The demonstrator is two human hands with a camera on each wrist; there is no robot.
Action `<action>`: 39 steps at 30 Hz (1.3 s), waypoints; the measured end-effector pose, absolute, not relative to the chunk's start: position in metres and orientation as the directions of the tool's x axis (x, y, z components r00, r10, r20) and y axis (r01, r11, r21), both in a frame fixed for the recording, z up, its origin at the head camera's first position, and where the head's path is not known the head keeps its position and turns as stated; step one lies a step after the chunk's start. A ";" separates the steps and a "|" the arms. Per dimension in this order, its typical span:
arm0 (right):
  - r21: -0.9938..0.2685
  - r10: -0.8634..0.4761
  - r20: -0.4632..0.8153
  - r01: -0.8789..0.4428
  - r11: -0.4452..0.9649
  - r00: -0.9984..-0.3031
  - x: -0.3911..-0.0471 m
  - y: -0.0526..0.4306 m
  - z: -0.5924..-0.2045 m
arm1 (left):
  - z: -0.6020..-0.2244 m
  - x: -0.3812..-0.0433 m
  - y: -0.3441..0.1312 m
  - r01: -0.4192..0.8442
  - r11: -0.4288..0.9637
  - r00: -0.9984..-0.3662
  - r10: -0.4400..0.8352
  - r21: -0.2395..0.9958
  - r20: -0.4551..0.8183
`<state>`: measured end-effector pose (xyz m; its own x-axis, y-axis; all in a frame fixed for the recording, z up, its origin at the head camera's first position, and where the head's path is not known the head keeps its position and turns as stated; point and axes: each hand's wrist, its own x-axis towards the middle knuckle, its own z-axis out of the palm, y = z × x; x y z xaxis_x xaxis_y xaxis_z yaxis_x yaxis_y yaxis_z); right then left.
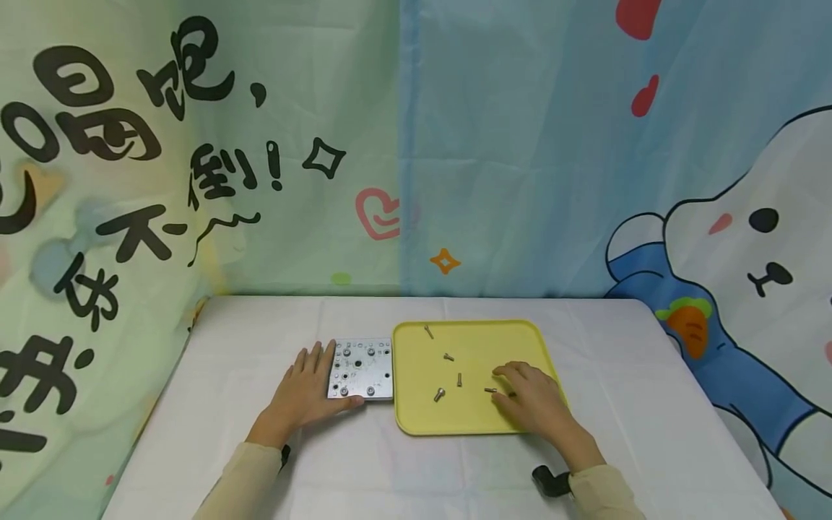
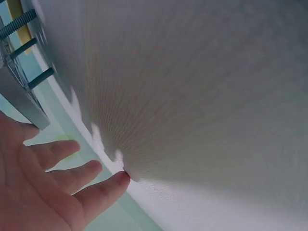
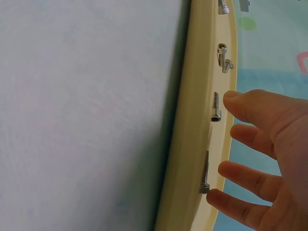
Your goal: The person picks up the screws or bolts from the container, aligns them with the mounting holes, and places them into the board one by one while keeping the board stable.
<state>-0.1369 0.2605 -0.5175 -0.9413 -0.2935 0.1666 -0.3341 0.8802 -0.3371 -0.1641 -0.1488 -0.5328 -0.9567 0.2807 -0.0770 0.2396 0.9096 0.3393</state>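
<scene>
My left hand [image 1: 305,393] lies at the left side of a silver metal plate [image 1: 344,374], fingers along that edge and thumb at the near edge. Several screw heads and dark holes show on the plate. The left wrist view catches threaded screw shanks [image 2: 18,25] sticking out from one face of it. Over the right part of a yellow tray [image 1: 422,415] is my right hand [image 1: 536,401], its fingers spread and holding nothing. A short socket-head screw [image 3: 216,113] lies by the thumb, and a longer socket-head screw [image 3: 205,178] is close to the fingertips.
More loose screws lie on the tray, among them one screw [image 1: 439,394] at its near left and another screw [image 1: 428,331] at the far edge. The plate stands against the tray's left rim. A white cloth [image 1: 403,477] covers the table; a printed curtain [image 1: 494,180] hangs behind.
</scene>
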 end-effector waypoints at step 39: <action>-0.263 -0.277 0.147 -0.308 0.914 -0.949 -0.138 0.256 -0.527 | -0.533 -0.163 -0.147 0.204 0.916 -0.955 0.263 0.344 -0.134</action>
<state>-0.1384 0.2561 -0.5266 -0.9494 -0.2775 0.1469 -0.3079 0.9144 -0.2630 -0.1625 -0.1466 -0.5334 -0.9554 0.2633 -0.1336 0.2045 0.9164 0.3440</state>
